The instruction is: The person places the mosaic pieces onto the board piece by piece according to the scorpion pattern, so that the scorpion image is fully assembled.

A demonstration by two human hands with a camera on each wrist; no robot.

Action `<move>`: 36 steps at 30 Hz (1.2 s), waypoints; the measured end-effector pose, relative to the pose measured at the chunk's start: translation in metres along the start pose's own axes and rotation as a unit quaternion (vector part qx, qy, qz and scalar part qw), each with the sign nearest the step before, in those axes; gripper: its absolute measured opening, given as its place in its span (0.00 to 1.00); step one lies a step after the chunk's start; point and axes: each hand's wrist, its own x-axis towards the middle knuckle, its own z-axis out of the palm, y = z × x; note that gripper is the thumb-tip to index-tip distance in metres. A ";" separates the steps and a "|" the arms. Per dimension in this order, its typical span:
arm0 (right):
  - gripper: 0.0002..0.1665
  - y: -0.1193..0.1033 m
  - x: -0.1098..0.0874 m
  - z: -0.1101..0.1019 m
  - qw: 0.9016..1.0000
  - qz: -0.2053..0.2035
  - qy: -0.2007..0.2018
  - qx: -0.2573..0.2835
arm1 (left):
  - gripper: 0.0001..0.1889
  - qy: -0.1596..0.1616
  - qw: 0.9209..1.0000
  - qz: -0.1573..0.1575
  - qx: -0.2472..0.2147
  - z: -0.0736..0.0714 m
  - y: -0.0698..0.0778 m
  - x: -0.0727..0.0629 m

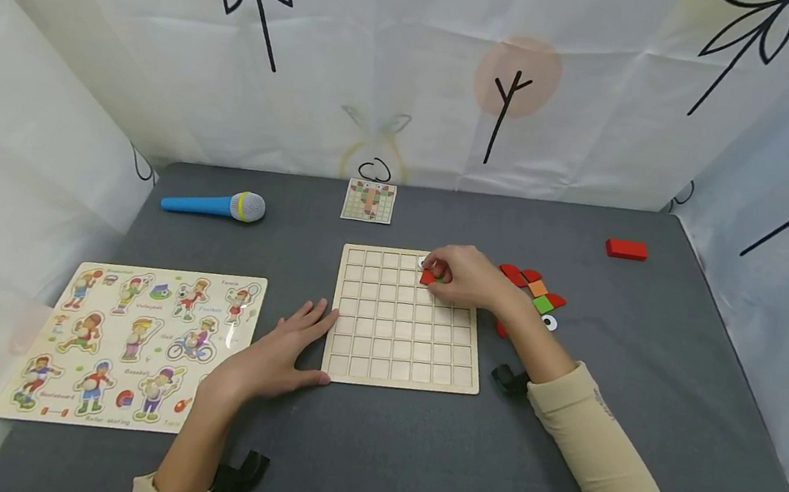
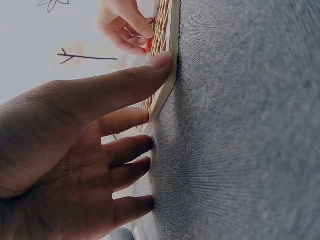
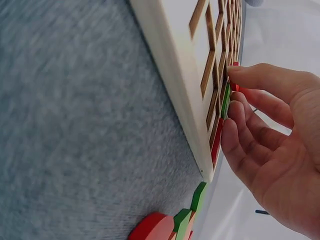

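Observation:
A pale wooden grid board (image 1: 399, 373) lies on the table. My left hand (image 1: 280, 360) is spread flat, its thumb and index finger touching the board's left edge and lower corner. Over the board's upper right part, my right hand (image 1: 466, 277) pinches a small red piece (image 1: 428, 278) between thumb and fingers, at the grid. In the right wrist view, a green piece (image 3: 226, 100) and another red piece (image 3: 216, 141) sit in the grid beneath the fingers. A white round piece (image 1: 421, 262) shows partly beside the fingertips; the rest there is hidden.
Loose red, orange and green pieces (image 1: 544, 304) and a white ring-like piece (image 1: 548, 323) lie right of the board. A pattern card (image 1: 367, 213) lies behind it. A blue toy microphone (image 1: 196, 203), a sports picture puzzle (image 1: 136, 411) and a red block (image 1: 625, 249) lie around.

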 end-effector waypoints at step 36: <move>0.18 0.019 -0.038 -0.017 0.994 0.026 0.052 0.090 | 0.54 0.005 1.000 0.003 0.022 0.009 -0.018 0.005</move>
